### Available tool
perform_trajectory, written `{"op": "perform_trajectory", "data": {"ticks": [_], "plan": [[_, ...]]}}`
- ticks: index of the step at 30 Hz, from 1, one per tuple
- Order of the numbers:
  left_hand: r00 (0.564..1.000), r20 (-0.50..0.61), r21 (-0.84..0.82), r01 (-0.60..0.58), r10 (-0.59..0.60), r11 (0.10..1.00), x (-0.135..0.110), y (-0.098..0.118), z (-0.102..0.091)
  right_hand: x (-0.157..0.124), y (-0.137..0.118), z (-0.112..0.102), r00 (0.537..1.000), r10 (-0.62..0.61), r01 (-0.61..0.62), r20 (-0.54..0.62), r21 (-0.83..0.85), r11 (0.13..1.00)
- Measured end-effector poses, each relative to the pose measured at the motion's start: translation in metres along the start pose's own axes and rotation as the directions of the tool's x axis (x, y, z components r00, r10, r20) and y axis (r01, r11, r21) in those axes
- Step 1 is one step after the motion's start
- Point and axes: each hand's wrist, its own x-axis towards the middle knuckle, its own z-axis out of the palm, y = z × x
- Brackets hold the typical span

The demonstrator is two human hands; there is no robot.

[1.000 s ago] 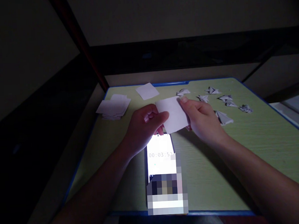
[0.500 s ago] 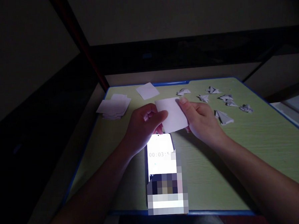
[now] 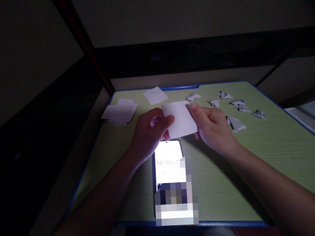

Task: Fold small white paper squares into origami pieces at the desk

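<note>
Both hands hold a small white sheet of paper (image 3: 181, 121) above the table, just beyond the phone. My left hand (image 3: 152, 128) pinches its left edge, thumb on the face and fingers curled behind. On the other side, my right hand (image 3: 213, 124) grips the right edge with its thumb near the top corner. The paper looks flat and roughly square; its back is hidden. Below it lies a lit phone (image 3: 168, 170) showing a timer, its lower part pixelated. Several folded paper pieces (image 3: 236, 123) lie past my right hand.
A stack of white paper sheets (image 3: 120, 112) sits at the table's far left, and a single sheet (image 3: 155, 95) lies near the back edge. The light green table (image 3: 216, 192) has a blue rim. White items (image 3: 312, 110) are beyond its right side. The surroundings are dark.
The paper has shifted slightly left and up, and my left thumb has moved a little left with it. My right hand has barely moved.
</note>
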Motion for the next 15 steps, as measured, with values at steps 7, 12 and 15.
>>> {"op": "perform_trajectory", "data": {"ticks": [7,12,15], "plan": [[1.000,-0.017,0.047,-0.013,0.014,0.999,-0.0002,-0.0025,0.0010,0.0010,-0.0017,0.0001,1.000,-0.018,0.017,0.009,0.100,0.995],[1.000,-0.020,0.072,-0.020,0.022,0.997,0.0003,-0.0021,0.0007,0.0012,-0.0005,0.0007,1.000,-0.019,0.017,0.008,0.144,0.989],[0.999,-0.034,0.050,-0.007,0.009,0.999,0.0014,-0.0010,-0.0013,0.0025,0.0010,-0.0024,0.999,-0.034,0.036,-0.020,0.149,0.988]]}}
